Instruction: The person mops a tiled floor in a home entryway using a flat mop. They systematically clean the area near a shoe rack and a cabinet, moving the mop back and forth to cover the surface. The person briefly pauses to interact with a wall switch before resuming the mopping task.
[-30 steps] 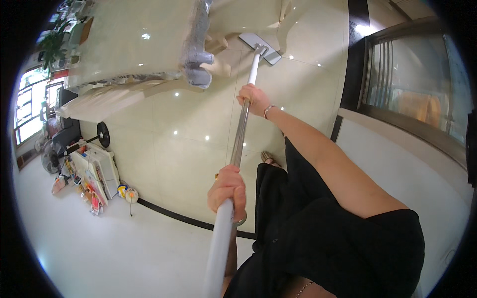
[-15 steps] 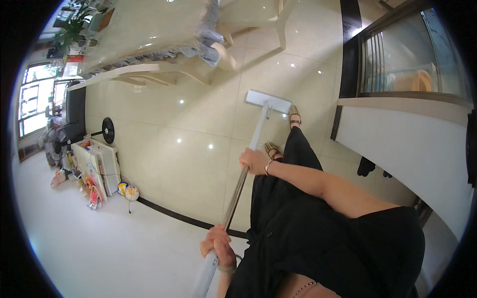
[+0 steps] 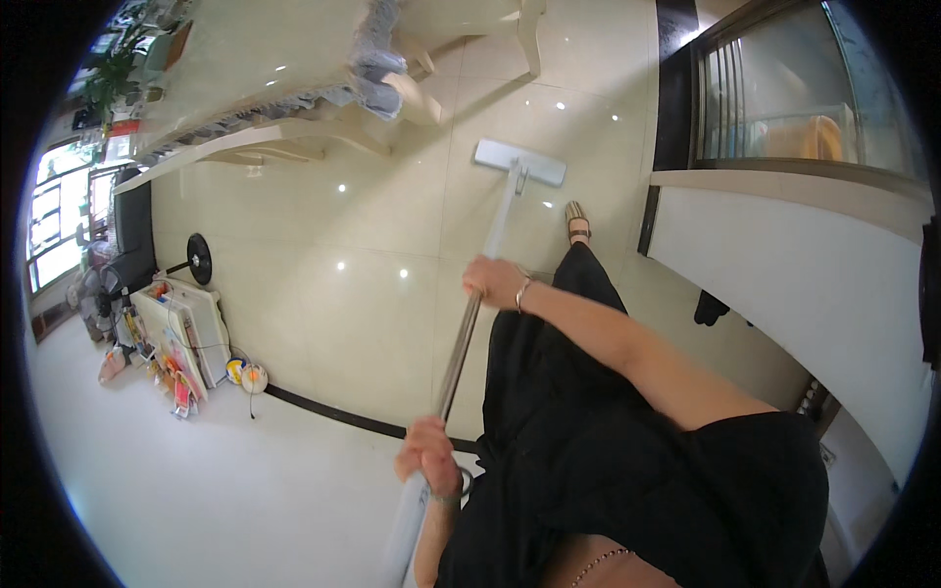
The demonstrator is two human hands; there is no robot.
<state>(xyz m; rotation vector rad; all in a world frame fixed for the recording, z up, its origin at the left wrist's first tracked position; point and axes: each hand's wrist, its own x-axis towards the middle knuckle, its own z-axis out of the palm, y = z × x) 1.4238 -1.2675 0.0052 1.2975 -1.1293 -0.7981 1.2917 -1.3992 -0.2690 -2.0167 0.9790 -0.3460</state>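
Observation:
A flat mop with a pale rectangular head [image 3: 520, 162] rests on the glossy cream tile floor, its metal pole [image 3: 459, 351] running back toward me. My right hand [image 3: 495, 282] grips the pole about midway, a bracelet on the wrist. My left hand [image 3: 428, 459] is closed around the pole's upper end near my body. My black skirt and one sandalled foot [image 3: 576, 220] show just right of the pole.
A pale table [image 3: 245, 59] with a fringed cloth and its legs stands beyond the mop head. A white wall and a glass-fronted cabinet [image 3: 784, 118] lie to the right. Clutter, a fan and small balls [image 3: 245, 374] sit by the left wall.
The mop head has been drawn back from under the table toward my feet. Both hands slid lower in view, still on the pole.

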